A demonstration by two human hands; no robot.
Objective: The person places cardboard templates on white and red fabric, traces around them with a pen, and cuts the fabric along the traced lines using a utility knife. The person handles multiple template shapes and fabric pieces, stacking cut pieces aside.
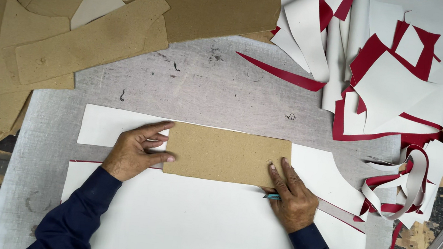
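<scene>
Pressing hand, left: the left hand (134, 152) lay flat with fingers spread, gripping nothing, fingertips on the left end of the brown cardboard template (226, 155).
Right hand: the right hand (290, 196) was closed around a small teal-handled tool (272, 196) at the template's lower right corner, index finger resting on the board.
Template: rectangular, lying flat on the white sheet (194, 221), near the middle of the counter (209, 84).
White sheet: red edging showed along its cut margins; a second white strip (104, 125) lay just above it, under the template.
Offcuts: white-and-red scraps (399, 78) were heaped at the upper right, well apart from both hands.
Patterns: other brown cardboard pieces (87, 37) were stacked at the upper left.
Sleeves: dark blue on both arms.
</scene>
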